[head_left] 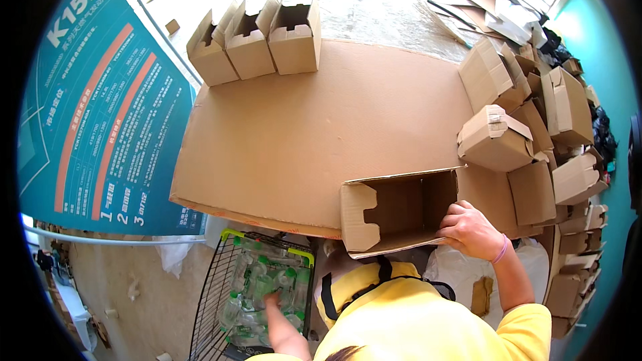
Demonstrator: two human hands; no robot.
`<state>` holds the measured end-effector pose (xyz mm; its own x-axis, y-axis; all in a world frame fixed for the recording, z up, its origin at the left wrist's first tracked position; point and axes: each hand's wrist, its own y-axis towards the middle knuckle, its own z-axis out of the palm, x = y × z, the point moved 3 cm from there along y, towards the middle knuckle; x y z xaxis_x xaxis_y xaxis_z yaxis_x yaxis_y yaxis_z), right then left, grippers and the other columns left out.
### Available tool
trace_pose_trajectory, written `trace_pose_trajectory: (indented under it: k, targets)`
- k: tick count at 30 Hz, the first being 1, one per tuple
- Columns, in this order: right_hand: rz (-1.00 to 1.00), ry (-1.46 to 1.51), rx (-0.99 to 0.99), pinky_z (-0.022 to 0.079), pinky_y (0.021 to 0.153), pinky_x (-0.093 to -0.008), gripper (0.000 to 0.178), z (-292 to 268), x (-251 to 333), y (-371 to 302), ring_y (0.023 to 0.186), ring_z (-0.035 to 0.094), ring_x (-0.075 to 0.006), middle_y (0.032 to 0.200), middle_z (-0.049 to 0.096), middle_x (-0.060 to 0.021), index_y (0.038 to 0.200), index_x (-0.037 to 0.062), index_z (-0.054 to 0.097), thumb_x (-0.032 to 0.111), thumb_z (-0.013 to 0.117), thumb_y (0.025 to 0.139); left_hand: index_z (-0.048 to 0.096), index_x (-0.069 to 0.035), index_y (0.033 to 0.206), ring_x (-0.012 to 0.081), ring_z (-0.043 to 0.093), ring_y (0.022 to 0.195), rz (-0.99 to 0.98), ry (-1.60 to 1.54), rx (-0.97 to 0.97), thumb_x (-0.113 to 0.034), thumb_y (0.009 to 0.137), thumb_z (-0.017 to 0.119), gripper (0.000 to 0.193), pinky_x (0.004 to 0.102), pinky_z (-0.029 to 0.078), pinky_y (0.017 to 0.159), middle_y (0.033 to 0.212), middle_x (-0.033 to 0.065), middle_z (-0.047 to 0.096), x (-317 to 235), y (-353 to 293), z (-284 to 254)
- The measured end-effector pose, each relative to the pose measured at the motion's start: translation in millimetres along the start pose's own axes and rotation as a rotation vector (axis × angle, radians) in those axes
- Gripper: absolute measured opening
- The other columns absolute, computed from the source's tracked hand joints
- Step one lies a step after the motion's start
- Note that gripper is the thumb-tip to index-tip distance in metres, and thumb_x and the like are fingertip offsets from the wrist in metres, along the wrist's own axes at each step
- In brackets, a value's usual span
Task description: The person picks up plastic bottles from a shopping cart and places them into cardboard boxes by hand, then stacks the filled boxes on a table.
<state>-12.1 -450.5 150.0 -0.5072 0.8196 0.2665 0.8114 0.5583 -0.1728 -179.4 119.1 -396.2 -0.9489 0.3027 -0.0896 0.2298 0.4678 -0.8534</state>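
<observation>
So my right hand [470, 229] has its grip closed on the open end of a cardboard box [394, 210] lying on its side at the near edge of the tabletop [301, 127], fingers curled over the edge by the flap. My left hand [273, 302] is down in the wire basket [214, 287] with the green rim, in among the clear bottles [257, 281] with green caps; can't tell if that grip has closed on one. Three open boxes [257, 37] sit at the far edge, and a heap of folded boxes [535, 140] is stacked on my right.
</observation>
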Motion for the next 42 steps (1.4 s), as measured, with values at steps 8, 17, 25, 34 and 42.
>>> trace_pose_trajectory:
  k: [8, 17, 25, 34, 42]
  targets:
    - [0.083, -0.125, -0.036, 0.045, 0.095, -0.0356, 0.008, 3.8, 13.9, -1.1, 0.091, 0.056, -0.0218, 0.081, 0.065, -0.0016, 0.076, 0.0093, 0.072, 0.013, 0.072, 0.069, 0.071, 0.002, 0.093, 0.0338, 0.07, 0.089, 0.242, 0.243, -0.179, -0.03, 0.07, 0.078, 0.04, 0.043, 0.055, 0.077, 0.095, 0.0194, 0.072, -16.9, 0.7, 24.1]
    - [0.14, -0.107, -0.041, 0.045, 0.098, -0.0385, 0.012, 8.0, 18.6, -3.1, 0.092, 0.058, -0.0234, 0.083, 0.067, -0.0025, 0.079, 0.0077, 0.073, 0.011, 0.075, 0.067, 0.059, -0.003, 0.118, 0.0371, 0.06, 0.105, 0.704, 0.788, -0.562, -0.017, 0.067, 0.077, 0.056, 0.0404, 0.051, 0.09, 0.12, 0.0158, 0.063, -105.5, -125.2, 11.2]
    - [0.126, -0.122, -0.094, 0.044, 0.101, -0.0369, 0.007, 7.5, 21.4, -4.7, 0.095, 0.058, -0.0231, 0.081, 0.067, -0.0035, 0.075, 0.0078, 0.072, 0.011, 0.073, 0.069, 0.059, -0.013, 0.125, 0.0335, 0.062, 0.109, 0.797, 0.912, -0.05, -0.028, 0.062, 0.086, 0.07, 0.0444, 0.052, 0.089, 0.119, 0.0143, 0.065, -118.1, -62.6, 13.4]
    - [0.122, -0.039, -0.174, 0.044, 0.104, -0.0424, 0.012, 15.7, 16.0, -11.2, 0.093, 0.06, -0.0234, 0.084, 0.068, -0.0028, 0.081, 0.0076, 0.072, 0.01, 0.073, 0.07, 0.069, -0.01, 0.114, 0.036, 0.066, 0.098, 0.877, 0.728, -0.109, -0.031, 0.065, 0.086, 0.055, 0.0451, 0.055, 0.084, 0.105, 0.0167, 0.07, -119.0, -128.3, -23.4]
    - [0.04, 0.043, -0.285, 0.044, 0.101, -0.0404, 0.005, 21.2, 13.9, -14.2, 0.093, 0.059, -0.0222, 0.079, 0.065, -0.0031, 0.077, 0.0084, 0.07, 0.012, 0.073, 0.075, 0.071, -0.003, 0.094, 0.0358, 0.063, 0.068, 0.996, -0.016, -0.626, -0.034, 0.074, 0.081, 0.038, 0.0446, 0.048, 0.066, 0.075, 0.0171, 0.066, -164.9, -228.6, -124.2]
